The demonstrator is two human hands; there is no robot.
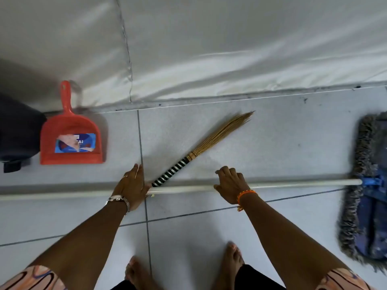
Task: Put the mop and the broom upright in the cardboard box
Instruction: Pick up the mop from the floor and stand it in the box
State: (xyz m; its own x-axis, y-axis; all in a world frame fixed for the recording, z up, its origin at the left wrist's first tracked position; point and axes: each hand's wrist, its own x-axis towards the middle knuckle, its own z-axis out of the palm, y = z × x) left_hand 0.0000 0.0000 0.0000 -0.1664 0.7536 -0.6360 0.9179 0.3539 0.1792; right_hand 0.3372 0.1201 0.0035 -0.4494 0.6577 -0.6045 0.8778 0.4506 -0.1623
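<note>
Feet (232,260): standing on floor (272,143).
Left hand (130,185): lying released over mop handle (184,189).
Right hand (231,185): curling onto it, not clenching.
Broom (201,149): lying flat.
Progress: nothing lifted; box not showing.

soft daylight, slight blur, wide-angle warp

Glossy grey floor tiles (272,143), smooth red plastic dustpan (71,141), stiff straw broom (219,135), shaggy cloth mop (364,185).

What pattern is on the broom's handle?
Black and white stripes on the broom handle, seen from the head view.
</note>
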